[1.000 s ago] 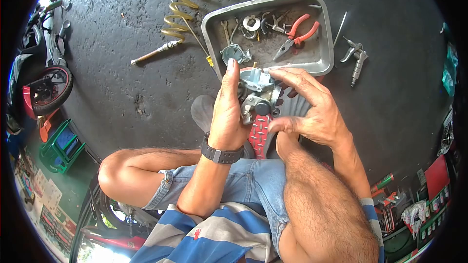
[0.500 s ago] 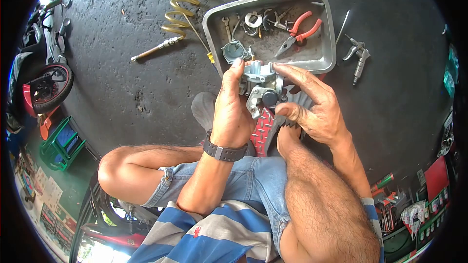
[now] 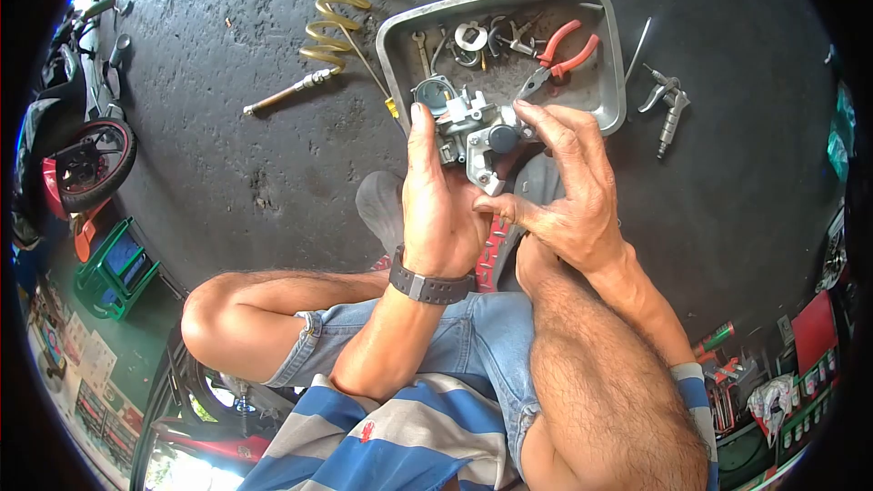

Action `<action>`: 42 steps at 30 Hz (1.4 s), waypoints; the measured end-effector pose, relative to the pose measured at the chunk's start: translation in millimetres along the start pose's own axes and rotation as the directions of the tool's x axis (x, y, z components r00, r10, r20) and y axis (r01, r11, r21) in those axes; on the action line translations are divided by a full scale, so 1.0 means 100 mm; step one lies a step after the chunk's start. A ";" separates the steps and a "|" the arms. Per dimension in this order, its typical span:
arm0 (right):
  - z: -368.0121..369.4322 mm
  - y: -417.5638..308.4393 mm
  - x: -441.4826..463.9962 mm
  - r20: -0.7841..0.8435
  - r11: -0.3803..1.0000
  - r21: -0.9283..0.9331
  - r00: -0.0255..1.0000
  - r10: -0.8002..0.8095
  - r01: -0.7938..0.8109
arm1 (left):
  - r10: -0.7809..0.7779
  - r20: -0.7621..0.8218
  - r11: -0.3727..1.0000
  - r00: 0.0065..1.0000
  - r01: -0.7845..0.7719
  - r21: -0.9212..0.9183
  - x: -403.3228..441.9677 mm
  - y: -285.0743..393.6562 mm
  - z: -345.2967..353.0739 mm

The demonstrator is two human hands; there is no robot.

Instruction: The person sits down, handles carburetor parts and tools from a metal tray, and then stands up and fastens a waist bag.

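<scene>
We hold carb (image 3: 466,123) roughly crosswise, bracket (image 3: 482,171) lapward, farther out than before. Right hand (image 3: 577,200): thumb, fingers spread around it. Left hand (image 3: 439,214): fingers hidden, can't tell.

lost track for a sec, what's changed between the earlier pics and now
The carburetor has turned in the hands, its black cap shifting away from the body. The right hand's thumb has moved leftward, to the carburetor's near end. The left hand still supports it; pliers, tray and air gun stayed put.
</scene>
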State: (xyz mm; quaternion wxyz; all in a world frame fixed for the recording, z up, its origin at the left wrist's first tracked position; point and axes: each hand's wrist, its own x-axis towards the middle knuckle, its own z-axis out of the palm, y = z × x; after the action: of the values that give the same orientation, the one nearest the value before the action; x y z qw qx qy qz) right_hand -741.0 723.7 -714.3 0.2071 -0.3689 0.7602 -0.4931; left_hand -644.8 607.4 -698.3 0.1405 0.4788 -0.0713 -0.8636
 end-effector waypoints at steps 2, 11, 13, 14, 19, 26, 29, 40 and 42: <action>0.00 0.00 -0.02 -0.013 0.999 0.020 0.999 0.033 -0.033 | 0.045 -0.024 0.998 0.999 -0.044 0.035 0.01 -0.02 0.02; -0.04 0.00 -0.11 -0.113 1.000 0.010 0.993 0.023 -0.022 | 0.065 -0.019 0.997 0.998 -0.064 0.043 0.01 -0.13 0.04; -0.07 0.02 -0.15 -0.106 0.999 -0.041 0.994 -0.009 0.005 | 0.113 -0.030 0.993 0.993 -0.112 0.037 0.03 -0.15 0.06; -0.08 0.03 -0.16 -0.102 0.998 -0.066 0.994 -0.025 0.018 | 0.082 0.095 0.995 0.992 -0.086 0.040 0.01 -0.13 0.03; -0.12 0.02 -0.14 -0.086 1.000 -0.001 0.996 0.001 -0.001 | 0.170 0.028 0.977 0.985 -0.173 0.123 0.06 -0.12 0.00; -0.14 0.04 -0.16 0.028 0.986 -0.053 0.987 0.158 -0.156 | 0.157 0.107 0.969 0.982 -0.174 0.172 -0.03 -0.05 -0.04; -0.12 0.10 -0.22 0.020 0.983 -0.126 0.990 0.138 -0.135 | 0.167 0.130 0.969 0.977 -0.187 0.160 -0.03 -0.09 -0.06; -0.31 0.11 -0.19 0.135 0.957 0.137 0.962 0.238 -0.256 | 0.080 0.070 0.818 0.994 -0.106 0.566 -0.07 -0.06 -0.12; -0.33 0.14 -0.25 0.207 0.959 0.127 0.952 0.224 -0.254 | 0.040 0.051 0.738 0.998 -0.064 0.672 -0.07 -0.11 -0.20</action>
State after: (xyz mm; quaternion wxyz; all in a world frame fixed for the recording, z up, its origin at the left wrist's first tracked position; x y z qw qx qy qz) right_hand -751.9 766.1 -714.5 0.3647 -0.3026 0.7361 -0.4833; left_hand -626.5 620.0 -706.0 -0.0187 0.4806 -0.3939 -0.7833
